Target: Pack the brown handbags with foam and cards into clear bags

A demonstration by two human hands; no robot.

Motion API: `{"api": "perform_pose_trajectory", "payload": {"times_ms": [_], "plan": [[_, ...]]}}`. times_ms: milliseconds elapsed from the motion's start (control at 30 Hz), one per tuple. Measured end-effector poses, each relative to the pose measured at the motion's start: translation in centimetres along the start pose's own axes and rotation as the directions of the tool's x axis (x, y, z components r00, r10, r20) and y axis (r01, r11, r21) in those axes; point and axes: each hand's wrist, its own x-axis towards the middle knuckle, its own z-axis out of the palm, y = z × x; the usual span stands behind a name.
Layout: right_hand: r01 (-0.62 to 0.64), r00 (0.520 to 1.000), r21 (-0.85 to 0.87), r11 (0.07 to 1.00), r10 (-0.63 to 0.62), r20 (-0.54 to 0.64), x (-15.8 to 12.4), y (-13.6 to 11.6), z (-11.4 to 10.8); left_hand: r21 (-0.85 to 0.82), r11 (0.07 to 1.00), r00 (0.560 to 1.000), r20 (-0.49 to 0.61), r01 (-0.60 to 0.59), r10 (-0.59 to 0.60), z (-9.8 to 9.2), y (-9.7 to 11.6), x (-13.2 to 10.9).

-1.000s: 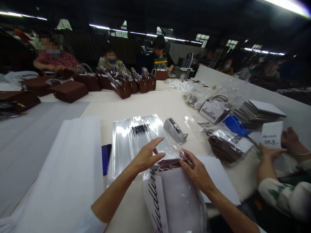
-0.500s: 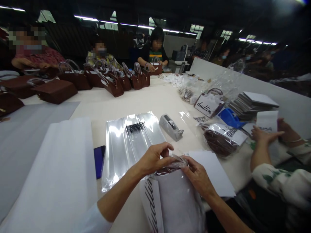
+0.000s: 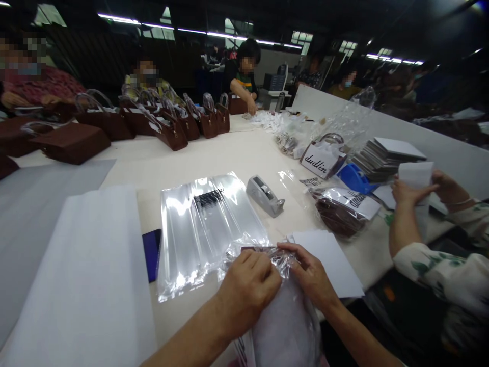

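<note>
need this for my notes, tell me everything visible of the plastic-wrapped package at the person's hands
The plastic-wrapped package is in the near foreground, cut off by the picture's lower edge. Clear, shiny film, crumpled near the hands, covers a pale layer; a dark brown edge shows at the far end. The left hand is curled against the film, hiding part; the right hand grips its right side.

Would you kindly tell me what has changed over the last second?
The left hand, fingers spread earlier, has drawn toward the wearer and closed into a fist on the clear plastic. The right hand stays at that plastic; the tape dispenser is where it was.
</note>
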Motion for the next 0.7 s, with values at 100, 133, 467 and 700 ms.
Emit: {"api": "perform_pose_trajectory", "payload": {"times_ms": [100, 133, 467, 700], "plan": [[0.012, 0.999, 0.023, 1.000, -0.012, 0.032, -0.2, 0.0, -0.1, -0.035, 0.996, 0.993, -0.093, -0.078, 0.074, 0.1, 0.1, -1.3], [0.020, 0.999, 0.040, 0.999, -0.021, 0.041, -0.3, -0.1, -0.1, -0.050, 0.995, 0.991, -0.102, -0.092, 0.086, 0.1, 0.0, -1.6], [-0.040, 0.997, -0.037, 0.999, 0.042, 0.060, -0.4, -0.1, 0.2, -0.110, 0.992, 0.994, 0.084, -0.055, 0.064, -0.2, -0.4, -3.3], [-0.022, 0.990, -0.089, 0.996, 0.009, -0.143, 7.4, 0.7, -3.9, -0.148, 0.989, 0.996, 0.085, -0.020, 0.033, 0.0, -0.6, -3.9]]}}
